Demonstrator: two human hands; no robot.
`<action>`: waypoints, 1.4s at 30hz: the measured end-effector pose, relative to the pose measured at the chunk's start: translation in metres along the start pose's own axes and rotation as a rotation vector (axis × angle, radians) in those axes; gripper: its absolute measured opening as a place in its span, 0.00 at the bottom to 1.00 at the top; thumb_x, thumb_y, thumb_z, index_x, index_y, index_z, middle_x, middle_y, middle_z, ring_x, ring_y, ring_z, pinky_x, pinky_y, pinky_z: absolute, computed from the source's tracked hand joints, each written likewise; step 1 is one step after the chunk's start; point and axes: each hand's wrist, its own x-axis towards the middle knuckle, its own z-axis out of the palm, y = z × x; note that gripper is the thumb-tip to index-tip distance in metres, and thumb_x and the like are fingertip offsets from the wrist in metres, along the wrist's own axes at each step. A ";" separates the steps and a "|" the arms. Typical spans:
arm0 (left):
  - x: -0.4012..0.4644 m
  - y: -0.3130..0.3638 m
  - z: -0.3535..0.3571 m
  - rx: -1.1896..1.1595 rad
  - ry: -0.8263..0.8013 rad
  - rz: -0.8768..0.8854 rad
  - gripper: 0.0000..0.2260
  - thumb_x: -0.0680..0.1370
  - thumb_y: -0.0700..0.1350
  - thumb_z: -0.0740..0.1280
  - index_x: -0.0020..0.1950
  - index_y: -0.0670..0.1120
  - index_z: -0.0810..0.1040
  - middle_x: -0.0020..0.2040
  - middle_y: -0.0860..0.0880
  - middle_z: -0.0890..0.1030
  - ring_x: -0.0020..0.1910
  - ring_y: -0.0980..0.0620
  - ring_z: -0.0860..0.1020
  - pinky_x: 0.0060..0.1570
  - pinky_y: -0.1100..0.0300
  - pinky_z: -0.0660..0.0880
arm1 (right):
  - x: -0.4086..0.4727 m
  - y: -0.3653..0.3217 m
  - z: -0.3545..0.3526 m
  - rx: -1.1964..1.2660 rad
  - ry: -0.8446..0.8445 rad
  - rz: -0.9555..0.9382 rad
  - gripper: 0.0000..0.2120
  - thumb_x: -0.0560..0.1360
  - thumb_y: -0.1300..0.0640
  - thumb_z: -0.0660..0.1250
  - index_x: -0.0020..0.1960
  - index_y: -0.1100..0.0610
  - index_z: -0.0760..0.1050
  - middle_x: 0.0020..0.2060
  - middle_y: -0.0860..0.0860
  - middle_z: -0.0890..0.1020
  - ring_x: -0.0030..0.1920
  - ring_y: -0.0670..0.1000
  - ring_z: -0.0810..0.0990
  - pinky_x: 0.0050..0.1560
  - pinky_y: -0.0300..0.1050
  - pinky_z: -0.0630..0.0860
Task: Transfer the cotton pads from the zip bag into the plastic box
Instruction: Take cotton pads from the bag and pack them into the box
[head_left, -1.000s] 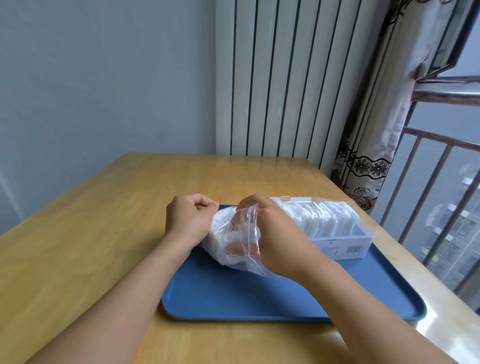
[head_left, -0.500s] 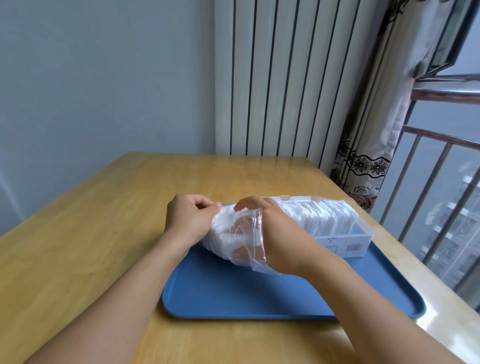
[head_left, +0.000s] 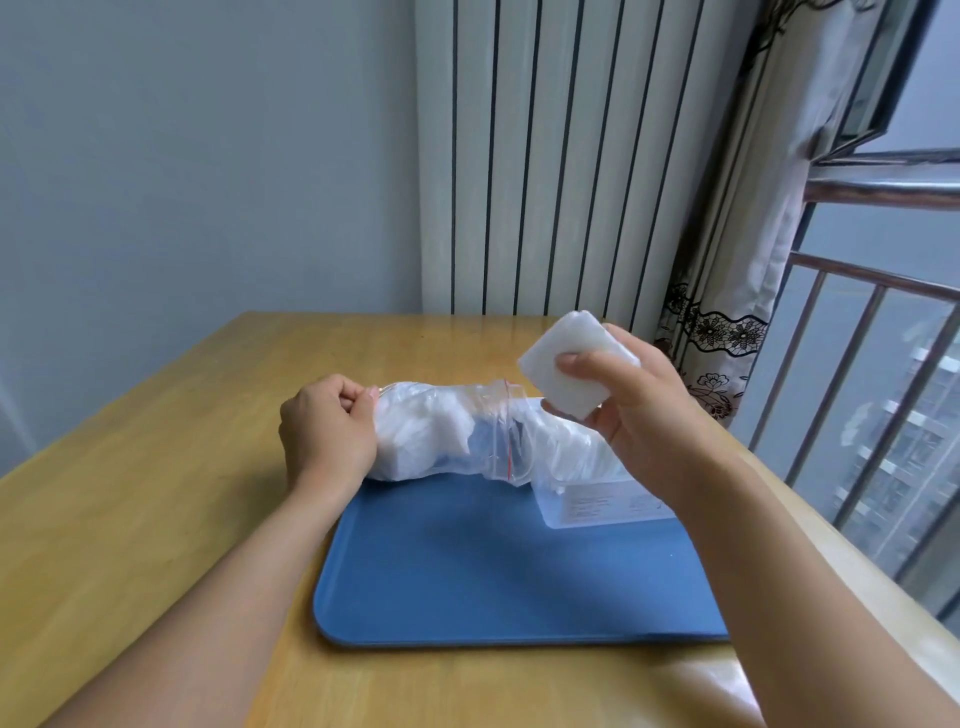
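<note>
A clear zip bag (head_left: 436, 431) with a red seal line lies on its side on the blue tray (head_left: 493, 571), white cotton pads still inside. My left hand (head_left: 324, 426) grips the bag's closed left end. My right hand (head_left: 631, 415) holds a stack of white cotton pads (head_left: 569, 364) in the air, above the clear plastic box (head_left: 597, 504). The box stands at the tray's right side with several pads in it, partly hidden behind my right hand and the bag's open mouth.
The tray rests on a wooden table (head_left: 156, 519). A white radiator (head_left: 545, 156) stands behind the table, a patterned curtain (head_left: 727, 312) and window railing (head_left: 883, 389) to the right. A grey wall fills the left.
My right hand has come out of the bag's mouth and risen to the right with a stack of pads. My left hand keeps its grip on the bag's end.
</note>
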 end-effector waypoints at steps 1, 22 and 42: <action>0.000 0.000 0.001 0.014 -0.006 0.018 0.10 0.78 0.43 0.71 0.38 0.41 0.80 0.30 0.55 0.77 0.35 0.47 0.76 0.38 0.59 0.65 | 0.000 -0.002 -0.001 0.097 0.033 0.052 0.11 0.74 0.64 0.70 0.56 0.65 0.77 0.46 0.57 0.81 0.46 0.55 0.82 0.42 0.47 0.81; -0.096 0.087 0.003 -0.753 -0.531 0.276 0.20 0.80 0.52 0.61 0.71 0.58 0.62 0.66 0.56 0.76 0.66 0.58 0.75 0.63 0.65 0.72 | -0.019 -0.001 0.038 0.293 -0.164 0.248 0.27 0.77 0.36 0.62 0.55 0.60 0.80 0.46 0.55 0.85 0.49 0.54 0.85 0.52 0.48 0.80; -0.094 0.067 0.026 0.149 -0.536 0.989 0.24 0.78 0.57 0.62 0.72 0.50 0.73 0.71 0.53 0.75 0.76 0.51 0.66 0.77 0.49 0.56 | -0.008 -0.023 -0.082 -1.059 0.204 0.462 0.17 0.66 0.50 0.78 0.31 0.61 0.78 0.24 0.52 0.76 0.27 0.51 0.69 0.29 0.41 0.65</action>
